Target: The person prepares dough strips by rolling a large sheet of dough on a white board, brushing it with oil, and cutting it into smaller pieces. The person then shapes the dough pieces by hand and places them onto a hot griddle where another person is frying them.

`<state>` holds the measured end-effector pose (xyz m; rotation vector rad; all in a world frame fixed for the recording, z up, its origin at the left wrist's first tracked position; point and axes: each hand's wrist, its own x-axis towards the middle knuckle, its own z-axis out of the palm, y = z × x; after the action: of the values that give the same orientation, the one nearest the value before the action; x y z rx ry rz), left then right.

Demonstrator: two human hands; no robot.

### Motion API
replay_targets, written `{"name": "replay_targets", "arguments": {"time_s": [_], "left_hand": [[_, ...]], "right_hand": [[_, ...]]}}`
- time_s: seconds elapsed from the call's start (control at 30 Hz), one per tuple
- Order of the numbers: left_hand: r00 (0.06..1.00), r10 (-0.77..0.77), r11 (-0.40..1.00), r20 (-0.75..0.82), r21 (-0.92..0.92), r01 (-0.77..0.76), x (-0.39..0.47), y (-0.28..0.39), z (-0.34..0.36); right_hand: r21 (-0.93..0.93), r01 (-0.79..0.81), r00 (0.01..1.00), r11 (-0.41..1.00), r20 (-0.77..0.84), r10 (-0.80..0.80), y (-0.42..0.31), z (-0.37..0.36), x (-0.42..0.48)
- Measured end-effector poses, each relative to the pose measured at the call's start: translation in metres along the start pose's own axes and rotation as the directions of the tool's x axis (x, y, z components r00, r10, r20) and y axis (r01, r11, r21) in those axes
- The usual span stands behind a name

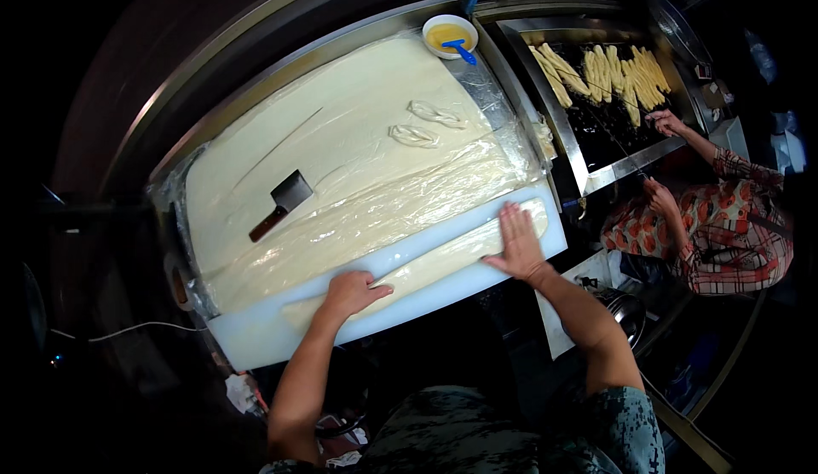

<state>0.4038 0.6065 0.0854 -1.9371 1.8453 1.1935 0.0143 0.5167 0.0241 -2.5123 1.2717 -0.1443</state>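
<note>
A long strip of dough [441,264] lies along a white cutting board [255,340] before me. My right hand [521,241] rests flat on the strip near its right end, fingers extended. Toward the other end, my left hand [351,295] is on the strip, its thumb apart from the curled fingers; whether it grips the dough I cannot tell. Beyond the board a large sheet of dough [358,103] lies partly under plastic film. On it rest a dough scraper [281,206] with a wooden handle and two small twisted dough pieces [425,122].
A white bowl [449,36] of yellow liquid holds a blue-handled brush or scraper [461,51]. To the right, a co-worker [716,231] holds long sticks over a metal fryer [601,177] with several fried dough sticks [601,75]. A white cable [147,324] runs left of the board.
</note>
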Motion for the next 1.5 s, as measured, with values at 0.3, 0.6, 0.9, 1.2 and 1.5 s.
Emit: {"name": "replay_targets", "arguments": {"time_s": [0.3,0.6,0.9,1.2,1.5], "left_hand": [[0.998,0.031,0.995,-0.061,-0.094,-0.037,-0.013,-0.005,0.001],[0.348,-0.478,0.85,-0.807,-0.524,-0.048,-0.098,-0.116,0.08],[0.536,-0.837,0.133,-0.105,-0.991,0.013,-0.108,-0.125,0.078],[0.268,-0.675,0.685,-0.688,-0.719,-0.12,-0.074,-0.115,0.082],[0.276,-0.663,0.699,-0.696,-0.708,-0.104,-0.172,-0.165,0.04]], "right_hand": [[0.213,0.146,0.981,0.966,0.092,-0.169,-0.194,0.054,0.016],[-0.084,0.002,0.994,0.996,0.107,0.007,-0.067,0.014,-0.013],[-0.057,-0.018,1.0,0.998,0.005,0.018,-0.072,0.015,-0.01],[-0.071,-0.008,0.999,0.997,0.032,0.01,-0.088,0.025,0.008],[0.093,0.1,0.993,0.991,0.056,-0.105,-0.206,0.061,0.024]]}}
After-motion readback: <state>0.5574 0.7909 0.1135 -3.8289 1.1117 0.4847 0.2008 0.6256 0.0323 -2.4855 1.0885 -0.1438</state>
